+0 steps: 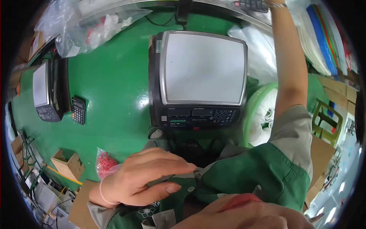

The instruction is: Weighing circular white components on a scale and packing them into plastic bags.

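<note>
My left hand (150, 175) hovers in front of my chest, its fingers loosely bent and the thumb apart, with nothing seen in it. A pink band circles that wrist. My right forearm (291, 57) reaches far up to the top right, where a bracelet (277, 5) sits on the wrist. The fingers of that hand lie beyond the upper edge, so its grip is hidden. Beside the wrist is a black keypad or calculator (253, 4). Between my arms stands a black tabletop scale (177, 121) with a bare pale weighing plate (204, 68).
A green-rimmed basket (249, 114) with white items stands right of the scale. Leftward on the green table (114, 87) are a calculator (78, 110), a second scale (41, 84) and a bag of pink-red pieces (106, 162). Clear plastic bags (85, 34) lie at the back left.
</note>
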Available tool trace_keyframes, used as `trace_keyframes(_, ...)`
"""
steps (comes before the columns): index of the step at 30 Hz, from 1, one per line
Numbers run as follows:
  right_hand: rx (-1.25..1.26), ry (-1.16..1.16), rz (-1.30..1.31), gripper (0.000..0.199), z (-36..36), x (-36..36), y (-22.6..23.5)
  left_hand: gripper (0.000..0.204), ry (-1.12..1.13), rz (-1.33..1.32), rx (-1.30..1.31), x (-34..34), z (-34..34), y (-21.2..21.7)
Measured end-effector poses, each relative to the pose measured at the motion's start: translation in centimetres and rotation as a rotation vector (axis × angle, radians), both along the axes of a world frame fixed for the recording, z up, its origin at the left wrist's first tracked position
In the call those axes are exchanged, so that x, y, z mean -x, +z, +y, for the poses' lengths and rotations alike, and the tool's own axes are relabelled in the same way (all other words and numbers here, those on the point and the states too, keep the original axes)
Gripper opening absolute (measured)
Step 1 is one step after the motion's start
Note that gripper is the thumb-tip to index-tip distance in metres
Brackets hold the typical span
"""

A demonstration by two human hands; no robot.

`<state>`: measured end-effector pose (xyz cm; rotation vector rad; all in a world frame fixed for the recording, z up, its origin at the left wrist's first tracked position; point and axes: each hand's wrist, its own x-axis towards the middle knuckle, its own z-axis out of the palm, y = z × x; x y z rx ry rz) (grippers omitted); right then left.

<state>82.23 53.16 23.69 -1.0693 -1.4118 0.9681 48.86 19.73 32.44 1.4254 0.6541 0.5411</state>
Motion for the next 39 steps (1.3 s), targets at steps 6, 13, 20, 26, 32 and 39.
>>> trace_keyframes(6, 0.772, -0.027, -0.632, 0.03, -11.6, -19.0, -11.3, 0.034, -0.032, 0.05, 0.059, -2.8, 0.6, -0.2)
trace_keyframes(13, 0.911, 0.081, -1.605, 0.045, -19.3, -19.9, -22.9, 0.033, -0.105, 0.164, 0.105, -5.6, 0.1, 0.6)
trace_keyframes(20, 0.785, -0.198, -0.731, 0.026, -21.8, -30.4, -15.1, 0.033, -0.103, 0.12, 0.037, -6.6, -3.4, 2.0)
trace_keyframes(26, 0.373, -0.415, 0.106, 0.022, -28.6, -27.5, 1.1, 0.035, -0.176, 0.132, -0.132, -7.2, -6.8, 4.2)
trace_keyframes(32, 0.14, -0.164, 0.351, 0.039, -36.7, -24.2, 14.4, 0.047, -0.127, 0.133, -0.144, -9.3, -10.8, 6.1)
trace_keyframes(39, 0.066, -0.006, 0.393, 0.036, -46.3, -16.7, 21.7, 0.103, -0.254, 0.31, -0.58, -13.1, -13.5, 4.8)
